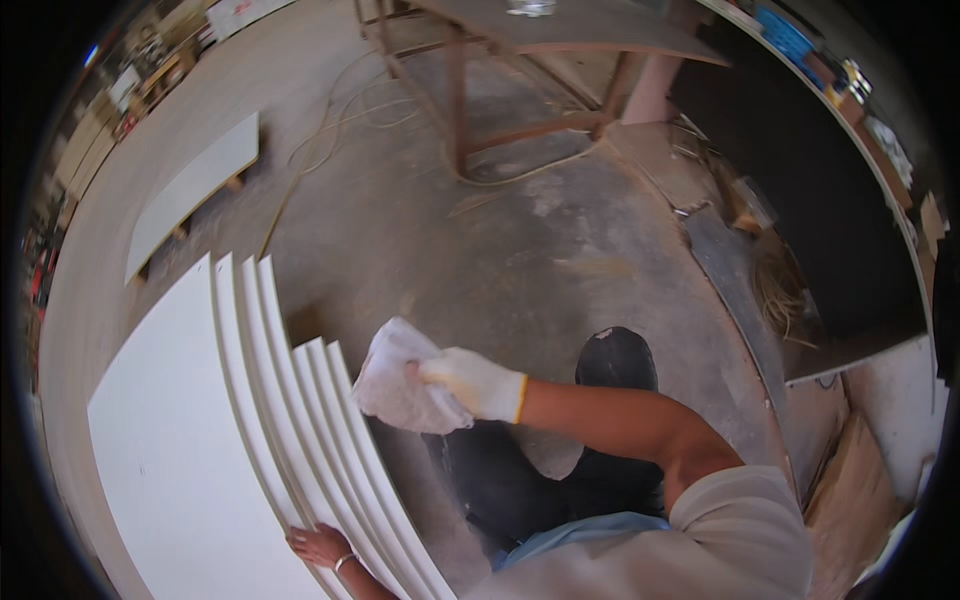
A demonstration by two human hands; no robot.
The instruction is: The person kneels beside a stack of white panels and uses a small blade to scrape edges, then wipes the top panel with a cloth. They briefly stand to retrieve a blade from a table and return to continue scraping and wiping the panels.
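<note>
A stack of white panels (180, 430) stands at my left, its long edges stepped one behind another. My bare left hand (318, 545), with a light band at the wrist, rests on the panels near their edges, its fingers laid out over the white face. In front of my body, my right hand (475, 382) wears a white knitted glove with a yellow cuff. It grips a bunched whitish cloth (405, 375), held just right of the stack's shorter panels; whether the cloth touches them I cannot tell.
A separate white board (195, 195) lies on small supports beyond the stack. A metal-framed table (457, 100) stands ahead, with a cable (330, 130) on the concrete floor. At right is a large dark-faced panel or cabinet (800, 200), with coiled cord (780, 290) beside it.
</note>
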